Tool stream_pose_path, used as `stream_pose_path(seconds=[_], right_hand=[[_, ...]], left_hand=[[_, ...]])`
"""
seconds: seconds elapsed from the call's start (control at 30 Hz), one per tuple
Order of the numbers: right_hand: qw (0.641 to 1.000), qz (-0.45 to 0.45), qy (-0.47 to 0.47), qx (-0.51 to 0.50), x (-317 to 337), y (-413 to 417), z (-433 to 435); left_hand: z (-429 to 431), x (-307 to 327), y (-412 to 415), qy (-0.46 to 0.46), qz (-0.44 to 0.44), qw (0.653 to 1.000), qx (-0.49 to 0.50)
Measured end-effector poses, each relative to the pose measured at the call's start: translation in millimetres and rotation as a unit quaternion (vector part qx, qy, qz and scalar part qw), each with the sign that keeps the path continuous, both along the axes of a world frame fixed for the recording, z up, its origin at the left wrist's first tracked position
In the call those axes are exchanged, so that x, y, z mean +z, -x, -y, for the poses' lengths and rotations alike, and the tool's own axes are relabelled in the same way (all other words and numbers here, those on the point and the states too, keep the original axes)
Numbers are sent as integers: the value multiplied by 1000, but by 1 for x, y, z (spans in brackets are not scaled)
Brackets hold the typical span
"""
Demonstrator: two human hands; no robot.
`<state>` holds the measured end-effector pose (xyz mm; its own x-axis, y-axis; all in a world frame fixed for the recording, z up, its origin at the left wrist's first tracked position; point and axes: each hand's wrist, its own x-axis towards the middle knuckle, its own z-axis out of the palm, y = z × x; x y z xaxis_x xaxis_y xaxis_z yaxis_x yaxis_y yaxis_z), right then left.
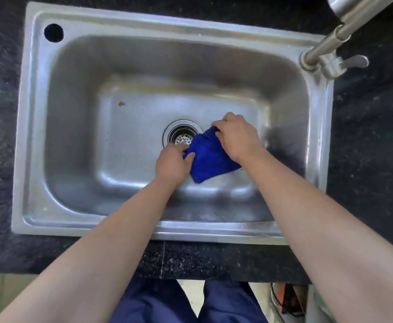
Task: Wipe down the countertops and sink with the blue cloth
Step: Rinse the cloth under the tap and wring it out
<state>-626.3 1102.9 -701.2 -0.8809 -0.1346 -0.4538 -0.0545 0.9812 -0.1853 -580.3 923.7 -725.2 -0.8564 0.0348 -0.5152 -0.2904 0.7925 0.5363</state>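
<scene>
One blue cloth [210, 157] is bunched low in the sink [144, 22], just right of the drain [181, 136]; the left hand [171, 165] pinches its left edge with thumb and curled fingers, and the right hand [237, 136] grips its top, fingers curled. It looks soft, light and limp, so it is best gathered into a wad, not held by a corner. One sink, one drain, one tap [331, 50], two hands
</scene>
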Motion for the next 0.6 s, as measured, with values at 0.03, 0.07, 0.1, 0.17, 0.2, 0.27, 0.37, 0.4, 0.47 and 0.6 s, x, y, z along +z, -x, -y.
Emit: stream_pose_path(seconds=[0.03, 0.07, 0.1, 0.17, 0.2, 0.27, 0.37, 0.4, 0.47, 0.6], right_hand=[[1000, -14, 0, -16, 1, 0, -2], [998, -31, 13, -46, 4, -1, -3], [995, -53, 32, -77, 10, -3, -5], [985, -112, 62, -113, 25, -7, -9], [979, -147, 75, -120, 33, -8, -10], [961, -225, 99, -125, 50, -10, -14], [920, -336, 128, -153, 76, -8, -18], [902, -371, 138, -171, 84, -8, -17], [872, -415, 169, -196, 90, -15, -12], [967, -193, 135, -95, 67, -48, -3]], left_hand=[[2, 4, 1, -5, -6, 1000, 4], [4, 9, 3, -13, -16, 1000, 15], [5, 16, 5, -23, -30, 999, 32], [10, 32, 10, -53, -78, 993, 67], [12, 42, 14, -68, -110, 988, 80], [17, 62, 21, -95, -179, 974, 101], [29, 87, 33, -134, -294, 935, 143], [33, 93, 35, -141, -326, 922, 156], [40, 99, 33, -126, -368, 907, 163], [59, 79, 16, 40, -185, 981, 41]])
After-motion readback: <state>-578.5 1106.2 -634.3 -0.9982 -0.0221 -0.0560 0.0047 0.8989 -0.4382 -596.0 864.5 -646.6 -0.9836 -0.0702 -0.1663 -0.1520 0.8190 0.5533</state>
